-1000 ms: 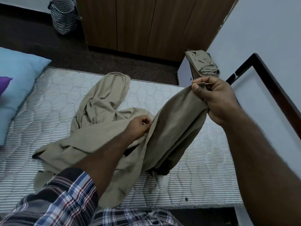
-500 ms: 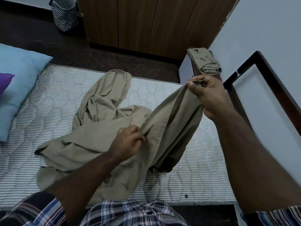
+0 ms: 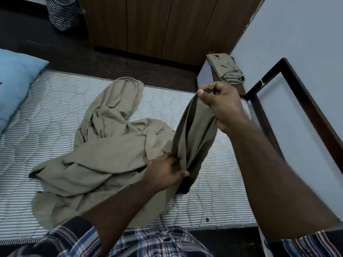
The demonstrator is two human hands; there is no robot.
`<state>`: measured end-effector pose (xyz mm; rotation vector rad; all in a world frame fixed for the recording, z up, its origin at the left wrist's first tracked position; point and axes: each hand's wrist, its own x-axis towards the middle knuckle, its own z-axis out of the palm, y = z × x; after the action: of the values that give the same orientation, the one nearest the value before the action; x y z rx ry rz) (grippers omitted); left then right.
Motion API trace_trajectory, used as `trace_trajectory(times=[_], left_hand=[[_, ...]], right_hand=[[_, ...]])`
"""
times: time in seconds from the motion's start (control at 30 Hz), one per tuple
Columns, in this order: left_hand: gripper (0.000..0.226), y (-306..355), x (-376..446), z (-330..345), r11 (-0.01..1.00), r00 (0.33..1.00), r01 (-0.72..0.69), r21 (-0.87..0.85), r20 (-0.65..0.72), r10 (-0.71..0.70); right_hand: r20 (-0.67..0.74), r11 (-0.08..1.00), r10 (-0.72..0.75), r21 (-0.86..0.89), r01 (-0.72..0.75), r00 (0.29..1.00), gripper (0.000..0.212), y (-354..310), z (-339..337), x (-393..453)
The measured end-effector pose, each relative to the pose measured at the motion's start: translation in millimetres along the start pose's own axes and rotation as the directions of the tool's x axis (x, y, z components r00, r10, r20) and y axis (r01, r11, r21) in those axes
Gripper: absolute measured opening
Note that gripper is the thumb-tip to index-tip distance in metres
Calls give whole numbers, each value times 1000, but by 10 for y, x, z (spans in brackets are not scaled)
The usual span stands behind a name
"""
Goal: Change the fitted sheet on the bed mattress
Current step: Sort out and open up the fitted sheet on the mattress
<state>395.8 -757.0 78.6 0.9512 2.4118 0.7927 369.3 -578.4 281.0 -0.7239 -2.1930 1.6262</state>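
A crumpled khaki-beige fitted sheet (image 3: 104, 156) lies bunched across the middle of a bare quilted mattress with thin dark stripes (image 3: 219, 197), which fills the near part of the view. At the right end of the bundle we lift one gathered edge. Our right hand (image 3: 225, 106) is raised above the mattress, thumb and curled fingers pinched tight on the top of that edge. Our left hand (image 3: 163, 173) sits lower and nearer, its fingers closed around the same hanging strip of cloth where it meets the heap.

We judge this to be the sorting step: finding a corner seam before stretching the sheet. To do it well, we should slide the lower hand along the hem without letting go, so the edge stays untwisted, then carry the found corner to the far right corner of the mattress beside the dark wooden bed frame (image 3: 300, 86).

To the far left rests a light blue pillow (image 3: 16, 86). Beyond the mattress stand brown wooden wardrobe doors (image 3: 148, 25), a black-and-white zigzag basket (image 3: 61, 13), and folded khaki cloth (image 3: 224, 69) on a small dark stand.
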Motion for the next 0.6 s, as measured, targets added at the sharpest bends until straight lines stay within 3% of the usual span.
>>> trace_trajectory(times=[0.17, 0.27, 0.37, 0.5, 0.6], left_hand=[[82, 158, 210, 97, 985, 984, 172, -4, -43, -172], [48, 148, 274, 109, 968, 968, 213, -132, -103, -227], [23, -26, 284, 51, 928, 971, 199, -314, -66, -230], [39, -282, 204, -150, 846, 993, 71, -528, -44, -111], [34, -411, 213, -291, 861, 994, 57, -506, -55, -98]], right_hand=[[-37, 1000, -23, 17, 24, 999, 8, -80, 89, 8], [-70, 999, -18, 37, 21, 997, 7, -96, 24, 60], [-112, 997, 6, 76, 2, 994, 7, -87, -133, 125], [-142, 991, 41, 128, -23, 989, 7, -28, -439, 174], [-118, 985, 21, 172, 0, 993, 11, 50, -592, 195]])
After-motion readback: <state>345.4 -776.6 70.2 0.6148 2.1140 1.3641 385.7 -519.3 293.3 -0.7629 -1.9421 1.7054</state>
